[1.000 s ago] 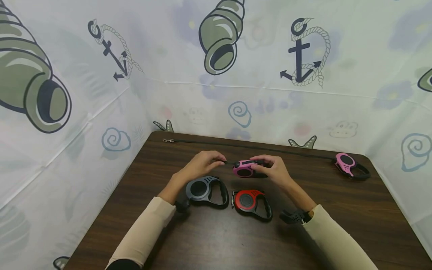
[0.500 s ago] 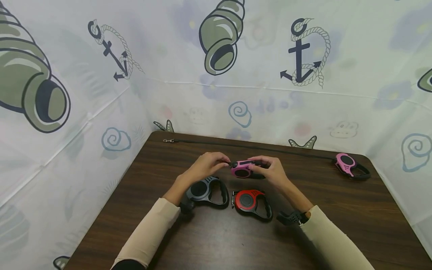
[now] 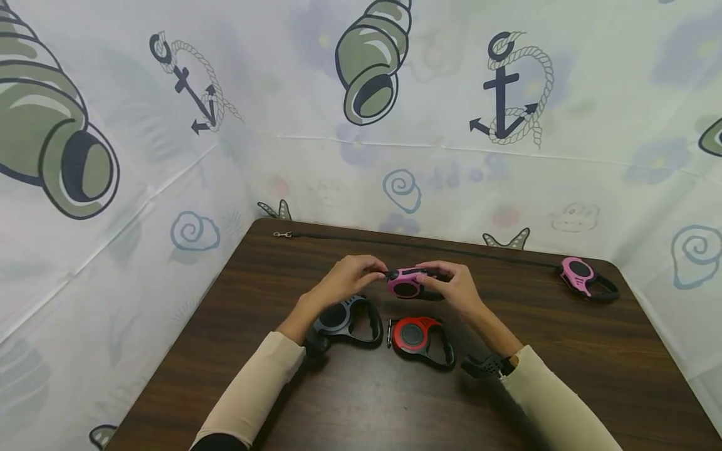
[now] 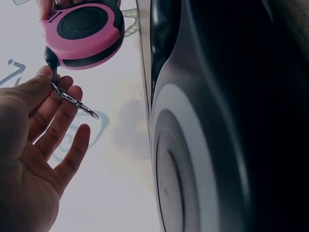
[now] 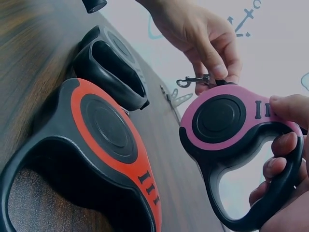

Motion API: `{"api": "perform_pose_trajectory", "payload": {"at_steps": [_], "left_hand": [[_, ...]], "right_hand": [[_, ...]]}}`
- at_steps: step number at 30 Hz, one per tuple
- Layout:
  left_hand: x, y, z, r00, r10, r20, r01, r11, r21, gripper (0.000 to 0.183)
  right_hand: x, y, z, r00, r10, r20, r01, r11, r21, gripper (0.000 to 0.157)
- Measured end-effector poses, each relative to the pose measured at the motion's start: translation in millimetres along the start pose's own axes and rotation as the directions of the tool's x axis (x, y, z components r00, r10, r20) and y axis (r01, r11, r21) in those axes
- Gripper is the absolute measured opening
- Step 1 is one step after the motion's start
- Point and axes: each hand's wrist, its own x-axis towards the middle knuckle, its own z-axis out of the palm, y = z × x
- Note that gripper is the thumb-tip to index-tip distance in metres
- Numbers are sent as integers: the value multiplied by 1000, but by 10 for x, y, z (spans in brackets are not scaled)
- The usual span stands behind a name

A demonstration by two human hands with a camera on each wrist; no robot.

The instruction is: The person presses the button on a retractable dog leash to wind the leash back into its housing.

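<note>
Your left hand [image 3: 350, 277] pinches the short cord end [image 4: 51, 59] of the pink leash [image 5: 218, 118] between thumb and fingertips; the metal clip [image 4: 73, 100] juts out past them, and the rest of that hand's fingers fan loosely. Your right hand [image 3: 454, 283] wraps its fingers round the black handle [image 5: 285, 179], thumb lying on the pink face. The casing sits between the two sets of fingers, up off the desk [image 3: 361, 401]. Whether any button is being pressed, you cannot tell from here.

You seem to be managing the cord at the casing's mouth, so line the left pinch up straight with that mouth and move it slowly; a sideways pull would likely rub the cord. Grip near the clip so it can't snap back on your fingertips, and steady the casing with the right.

Mind the grey leash [image 3: 333, 317] beneath your left wrist, the red leash [image 3: 412, 335] nearer you than your right fingers, and the stretched cord [image 3: 423, 246] just beyond both hands.
</note>
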Motion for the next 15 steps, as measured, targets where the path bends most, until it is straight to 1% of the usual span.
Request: {"api": "perform_pose_trajectory", "payload": {"at_steps": [7,11,15], "left_hand": [[6,-5,50,1000,-17,5,17,1000,7,15],[35,7,72,1000,-13,12,13,1000,15,15],[53,20,91,1000,-12,5,12,1000,16,15]], "right_hand": [[-18,24,-2,1000,7,7,-6,1000,-22,30],[-32,28,-27,1000,12,-2,-12,1000,-17,30],[-35,35,-52,1000,22,3,-22,1000,-15,31]]}}
